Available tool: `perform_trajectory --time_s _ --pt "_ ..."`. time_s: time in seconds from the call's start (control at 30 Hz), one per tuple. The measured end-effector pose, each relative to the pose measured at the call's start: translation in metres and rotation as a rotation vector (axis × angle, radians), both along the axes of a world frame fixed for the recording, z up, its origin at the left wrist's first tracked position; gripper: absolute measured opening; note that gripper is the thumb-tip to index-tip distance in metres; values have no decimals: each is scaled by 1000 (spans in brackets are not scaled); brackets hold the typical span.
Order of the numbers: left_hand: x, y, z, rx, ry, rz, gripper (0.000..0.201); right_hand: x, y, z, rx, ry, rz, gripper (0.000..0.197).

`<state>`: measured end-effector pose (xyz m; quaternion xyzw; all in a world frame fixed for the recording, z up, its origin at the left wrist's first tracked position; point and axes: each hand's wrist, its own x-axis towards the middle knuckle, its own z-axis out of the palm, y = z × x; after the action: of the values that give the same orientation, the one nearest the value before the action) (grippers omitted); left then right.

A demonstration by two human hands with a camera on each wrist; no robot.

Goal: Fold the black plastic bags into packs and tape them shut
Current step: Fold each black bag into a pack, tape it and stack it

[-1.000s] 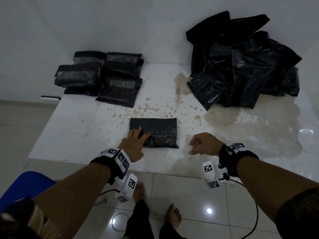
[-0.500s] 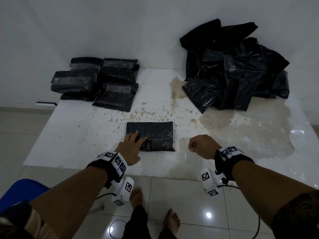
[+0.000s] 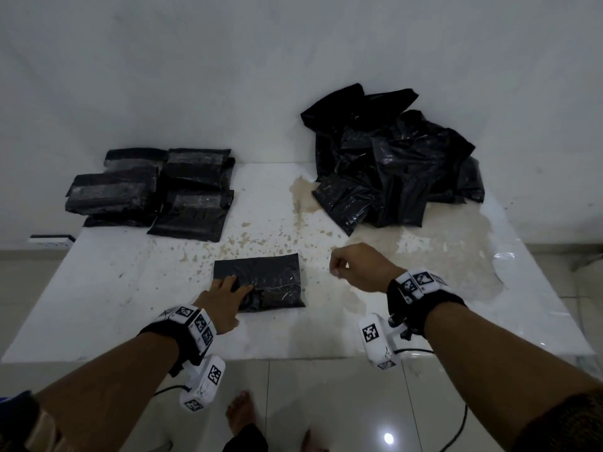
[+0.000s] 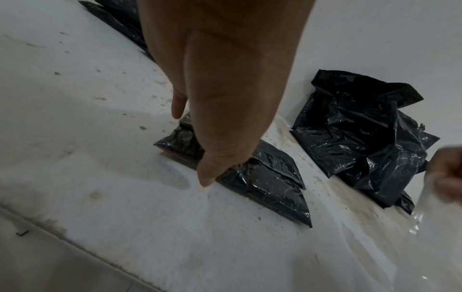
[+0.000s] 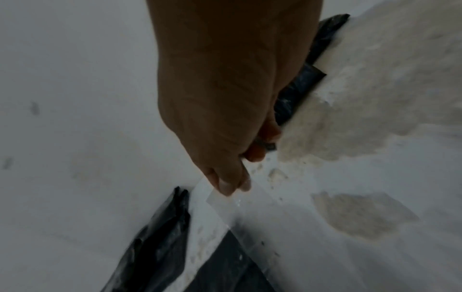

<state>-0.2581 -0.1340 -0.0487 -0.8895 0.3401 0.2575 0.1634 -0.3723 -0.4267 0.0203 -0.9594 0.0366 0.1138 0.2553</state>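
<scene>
Table (image 3: 107,288): folded pack (image 3: 261,272) near front edge, long axis left-right. Left hand (image 3: 222,300) flat, fingers straight, pressing pack's left end. Right hand (image 3: 357,267) just right of pack, raised, pinching clear tape strip (image 5: 220,201); tape goes leftward onto pack.

A folded pack (image 3: 261,282) lies near the front middle of the table (image 3: 107,288), the left hand (image 3: 222,296) resting on its left part. Behind and left – a cluster of taped packs (image 3: 153,190); behind and right, against the wall (image 3: 228,76) – a heap of loose bags (image 3: 398,164). The right hand (image 3: 359,267) hovers right of the pack, pinching a tape strip (image 5: 220,203)
</scene>
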Motion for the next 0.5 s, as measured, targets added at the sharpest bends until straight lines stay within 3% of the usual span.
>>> perform_trajectory --time_s 0.2,0.5 --pt "3 -4 8 -13 -53 -34 68 11 -9 40 0 -142 -52 5" --pt "5 -9 13 70 -230 -192 62 18 7 35 39 -239 -127 6"
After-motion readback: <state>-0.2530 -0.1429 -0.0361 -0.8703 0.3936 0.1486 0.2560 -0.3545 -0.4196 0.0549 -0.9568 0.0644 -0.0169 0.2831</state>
